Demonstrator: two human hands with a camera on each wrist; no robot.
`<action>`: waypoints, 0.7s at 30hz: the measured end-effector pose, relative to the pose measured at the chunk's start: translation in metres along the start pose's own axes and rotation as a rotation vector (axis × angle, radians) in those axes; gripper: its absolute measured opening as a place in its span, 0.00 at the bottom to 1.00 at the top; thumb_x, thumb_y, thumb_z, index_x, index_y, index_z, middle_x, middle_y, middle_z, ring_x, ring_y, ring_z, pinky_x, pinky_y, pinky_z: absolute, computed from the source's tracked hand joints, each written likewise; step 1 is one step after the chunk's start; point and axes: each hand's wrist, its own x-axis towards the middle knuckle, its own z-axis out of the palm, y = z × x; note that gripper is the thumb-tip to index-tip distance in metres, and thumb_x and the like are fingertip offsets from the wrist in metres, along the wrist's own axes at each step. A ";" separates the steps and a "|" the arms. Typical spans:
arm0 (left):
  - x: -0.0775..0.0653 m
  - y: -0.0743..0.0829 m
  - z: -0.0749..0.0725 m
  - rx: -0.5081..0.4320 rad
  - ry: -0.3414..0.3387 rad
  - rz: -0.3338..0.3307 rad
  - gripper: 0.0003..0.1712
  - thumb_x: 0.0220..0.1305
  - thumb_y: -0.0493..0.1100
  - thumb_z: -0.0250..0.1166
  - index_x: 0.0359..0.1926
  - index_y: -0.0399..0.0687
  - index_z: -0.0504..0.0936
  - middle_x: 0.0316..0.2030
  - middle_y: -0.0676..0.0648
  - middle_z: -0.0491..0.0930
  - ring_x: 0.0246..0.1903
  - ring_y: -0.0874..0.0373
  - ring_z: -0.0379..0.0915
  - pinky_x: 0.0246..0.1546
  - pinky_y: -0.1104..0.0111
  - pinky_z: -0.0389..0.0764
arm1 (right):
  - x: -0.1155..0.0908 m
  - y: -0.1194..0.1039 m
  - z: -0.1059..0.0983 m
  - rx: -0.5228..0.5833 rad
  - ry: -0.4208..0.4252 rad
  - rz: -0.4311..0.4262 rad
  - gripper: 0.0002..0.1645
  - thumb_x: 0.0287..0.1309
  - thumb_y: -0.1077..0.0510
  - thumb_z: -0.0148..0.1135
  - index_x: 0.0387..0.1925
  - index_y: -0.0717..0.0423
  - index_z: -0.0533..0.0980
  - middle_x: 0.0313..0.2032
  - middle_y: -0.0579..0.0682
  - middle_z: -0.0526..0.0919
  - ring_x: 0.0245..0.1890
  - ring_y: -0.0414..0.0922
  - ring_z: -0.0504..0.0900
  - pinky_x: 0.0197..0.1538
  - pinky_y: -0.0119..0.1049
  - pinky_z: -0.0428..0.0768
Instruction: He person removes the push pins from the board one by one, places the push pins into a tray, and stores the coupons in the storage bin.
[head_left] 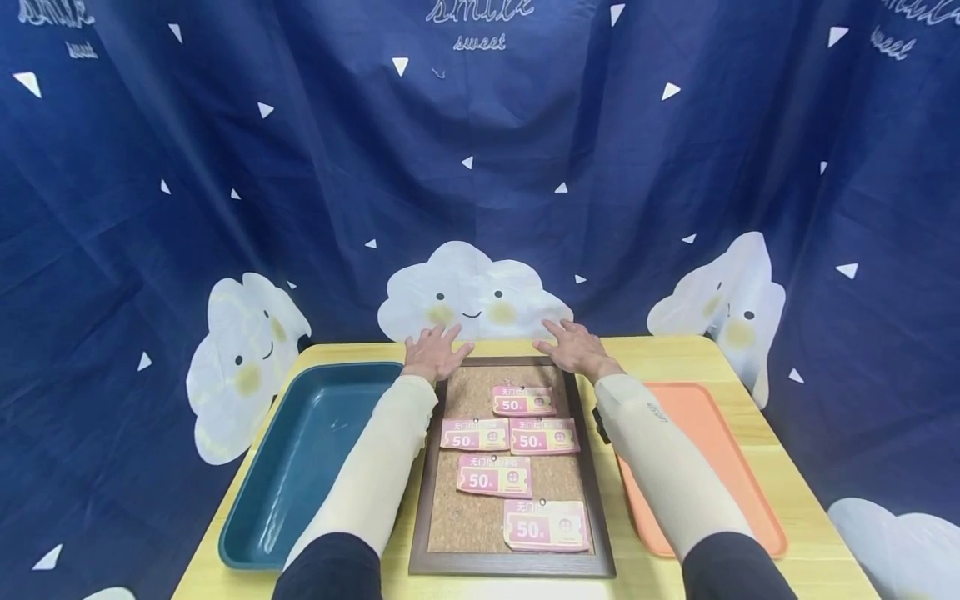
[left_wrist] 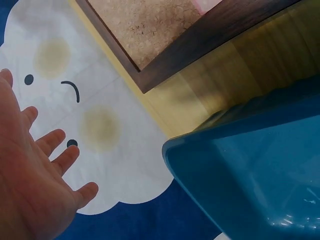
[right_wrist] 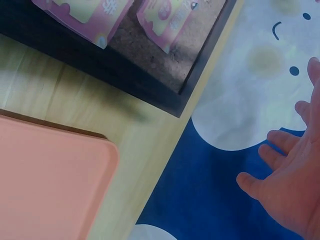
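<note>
In the head view my left hand [head_left: 435, 353] is held with fingers spread above the far left corner of a cork board [head_left: 468, 533] in a dark brown frame. My right hand [head_left: 576, 348], fingers also spread, hovers by the far right corner. Neither holds anything. Several pink and yellow coupons marked 50 hang on the cork: a top one [head_left: 523, 402], a pair in a row, a lower one [head_left: 493, 477] and one [head_left: 546, 525] near the bottom. Small pins show at their top edges. Both wrist views show the left hand [left_wrist: 37, 170] and right hand [right_wrist: 295, 175] apart from the board.
A deep teal tray [head_left: 300, 467] stands left of the board, partly under my left forearm. To the right lies a shallow orange tray [head_left: 705, 433], crossed by my right forearm. A dark blue curtain [head_left: 480, 125] with clouds hangs behind the wooden table [head_left: 802, 508].
</note>
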 end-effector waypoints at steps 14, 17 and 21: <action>-0.005 -0.002 0.020 0.002 -0.035 0.005 0.40 0.67 0.72 0.40 0.74 0.65 0.55 0.74 0.45 0.54 0.73 0.42 0.48 0.68 0.37 0.45 | 0.000 0.000 0.013 -0.001 -0.020 -0.002 0.42 0.65 0.29 0.40 0.75 0.38 0.52 0.75 0.58 0.50 0.75 0.59 0.48 0.70 0.65 0.48; -0.006 -0.002 0.023 0.015 -0.036 0.006 0.40 0.66 0.73 0.40 0.74 0.65 0.55 0.74 0.45 0.55 0.73 0.42 0.49 0.69 0.38 0.45 | -0.001 0.000 0.015 0.004 -0.028 0.000 0.41 0.65 0.29 0.40 0.75 0.38 0.51 0.75 0.58 0.49 0.76 0.59 0.46 0.70 0.66 0.46; -0.007 0.001 0.027 0.003 -0.047 0.008 0.41 0.66 0.74 0.40 0.74 0.65 0.55 0.74 0.45 0.54 0.73 0.42 0.49 0.70 0.40 0.44 | -0.002 0.001 0.018 0.002 -0.045 0.004 0.41 0.66 0.30 0.39 0.75 0.37 0.49 0.76 0.58 0.48 0.76 0.58 0.44 0.71 0.66 0.44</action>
